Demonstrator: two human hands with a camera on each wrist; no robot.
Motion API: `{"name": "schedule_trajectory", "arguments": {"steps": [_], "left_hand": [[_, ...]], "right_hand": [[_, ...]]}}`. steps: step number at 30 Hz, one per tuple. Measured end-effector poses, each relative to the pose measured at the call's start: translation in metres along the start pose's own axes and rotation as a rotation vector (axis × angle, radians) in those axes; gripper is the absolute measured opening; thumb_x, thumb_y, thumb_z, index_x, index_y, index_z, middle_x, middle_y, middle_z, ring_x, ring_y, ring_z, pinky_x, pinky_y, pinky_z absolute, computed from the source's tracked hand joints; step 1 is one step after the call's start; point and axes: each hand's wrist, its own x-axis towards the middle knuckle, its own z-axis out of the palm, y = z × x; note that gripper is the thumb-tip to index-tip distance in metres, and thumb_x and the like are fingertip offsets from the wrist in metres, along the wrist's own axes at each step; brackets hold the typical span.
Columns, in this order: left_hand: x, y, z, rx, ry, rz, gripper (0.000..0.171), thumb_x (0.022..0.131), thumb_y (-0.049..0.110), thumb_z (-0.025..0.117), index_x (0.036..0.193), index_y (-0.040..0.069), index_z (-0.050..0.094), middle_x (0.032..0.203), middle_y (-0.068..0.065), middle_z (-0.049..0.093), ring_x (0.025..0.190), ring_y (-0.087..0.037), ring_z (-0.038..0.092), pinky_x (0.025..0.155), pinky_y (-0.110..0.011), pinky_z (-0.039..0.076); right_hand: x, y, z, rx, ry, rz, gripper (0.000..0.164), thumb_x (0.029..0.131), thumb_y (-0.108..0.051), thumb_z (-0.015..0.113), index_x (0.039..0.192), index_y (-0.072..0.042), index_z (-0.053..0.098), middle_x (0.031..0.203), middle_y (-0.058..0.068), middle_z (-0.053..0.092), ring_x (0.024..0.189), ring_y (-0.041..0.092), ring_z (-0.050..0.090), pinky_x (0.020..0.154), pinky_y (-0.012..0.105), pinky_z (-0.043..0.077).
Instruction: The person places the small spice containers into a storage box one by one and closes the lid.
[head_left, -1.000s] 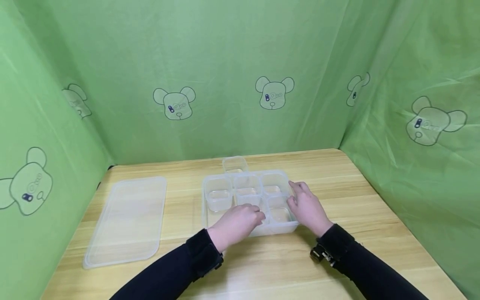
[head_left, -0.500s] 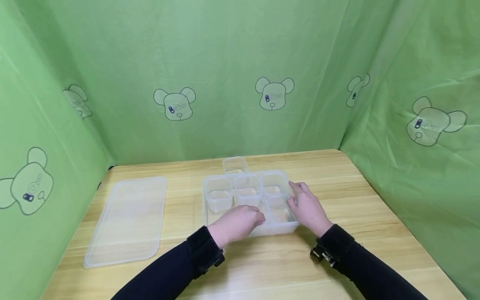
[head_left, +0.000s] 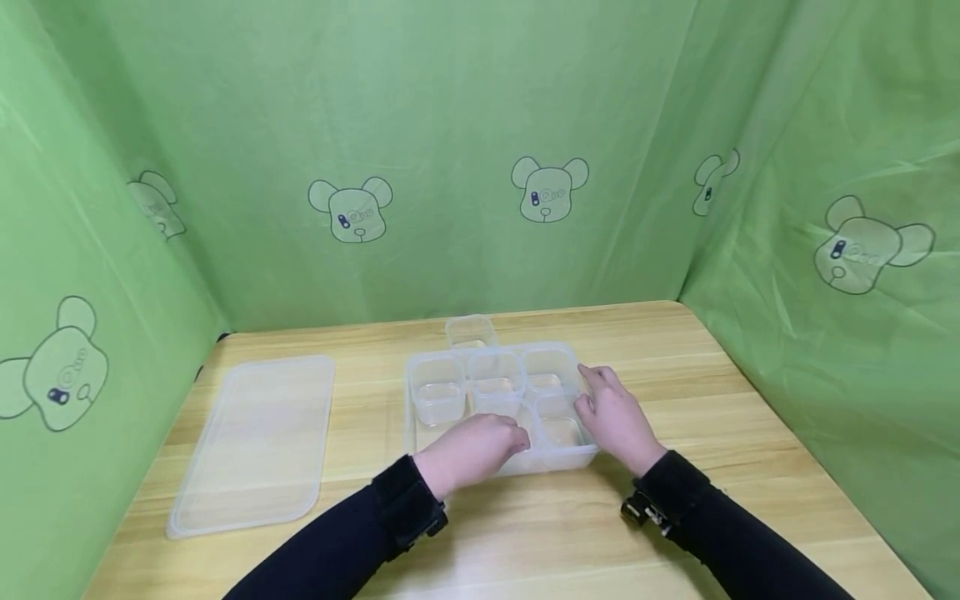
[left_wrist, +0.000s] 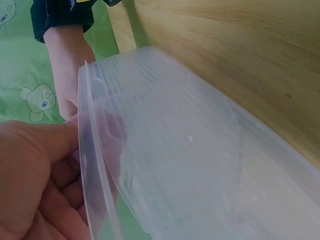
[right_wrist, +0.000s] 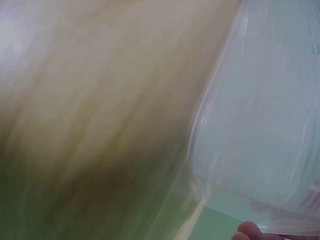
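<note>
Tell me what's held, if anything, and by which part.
The left hand pinches the front-middle small plastic container, apparently by its rim; whether the right hand at the outer box grips anything cannot be told.

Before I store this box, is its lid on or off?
Off: the lid lies on the table, apart from the box.

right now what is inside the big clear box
Five clear cups: three at back, two in front. The left hand covers part of the front middle cup and front-left space; anything under it is hidden.
</note>
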Motion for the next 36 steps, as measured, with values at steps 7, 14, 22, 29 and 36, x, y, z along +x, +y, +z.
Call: {"name": "schedule_trajectory", "arguments": {"steps": [7, 14, 22, 29, 36], "left_hand": [[-0.002, 0.000, 0.000, 0.024, 0.002, 0.001, 0.025, 0.104, 0.020, 0.053, 0.089, 0.015, 0.073, 0.080, 0.009, 0.063, 0.075, -0.004, 0.059, 0.076, -0.020, 0.050], [-0.009, -0.002, -0.014, 0.060, 0.015, -0.018, 0.019, 0.102, 0.023, 0.059, 0.087, 0.017, 0.069, 0.080, 0.009, 0.062, 0.076, -0.006, 0.061, 0.073, -0.024, 0.052], [-0.016, -0.019, -0.040, 0.092, 0.079, -0.049, 0.014, 0.100, 0.022, 0.063, 0.091, 0.016, 0.070, 0.085, 0.006, 0.067, 0.081, -0.012, 0.066, 0.075, -0.029, 0.055], [-0.016, -0.038, -0.053, 0.091, 0.139, -0.061, 0.011, 0.098, 0.017, 0.064, 0.100, 0.010, 0.073, 0.094, 0.000, 0.071, 0.086, -0.016, 0.069, 0.079, -0.033, 0.056], [-0.010, -0.060, -0.057, 0.093, 0.156, -0.118, 0.013, 0.098, 0.014, 0.065, 0.105, 0.009, 0.073, 0.098, -0.002, 0.071, 0.091, -0.018, 0.069, 0.083, -0.034, 0.055]], "right_hand": [[0.000, 0.000, -0.002, 0.001, -0.004, -0.001, 0.051, 0.097, -0.010, 0.054, 0.143, 0.008, 0.045, 0.127, 0.023, 0.054, 0.067, 0.017, 0.054, 0.064, 0.037, 0.052], [0.000, -0.001, -0.002, 0.005, -0.009, -0.002, 0.051, 0.097, -0.012, 0.052, 0.143, 0.008, 0.045, 0.127, 0.024, 0.053, 0.063, 0.015, 0.051, 0.060, 0.033, 0.049], [0.001, -0.001, -0.003, 0.003, -0.014, 0.008, 0.051, 0.097, -0.013, 0.052, 0.144, 0.008, 0.045, 0.128, 0.023, 0.053, 0.065, 0.016, 0.053, 0.061, 0.034, 0.050], [0.000, -0.001, -0.002, 0.006, -0.002, 0.002, 0.052, 0.097, -0.013, 0.052, 0.143, 0.008, 0.045, 0.127, 0.022, 0.053, 0.063, 0.015, 0.052, 0.058, 0.032, 0.048], [0.000, -0.001, -0.001, 0.005, -0.015, 0.010, 0.053, 0.097, -0.014, 0.052, 0.144, 0.008, 0.044, 0.127, 0.022, 0.053, 0.062, 0.015, 0.051, 0.057, 0.031, 0.047]]}}
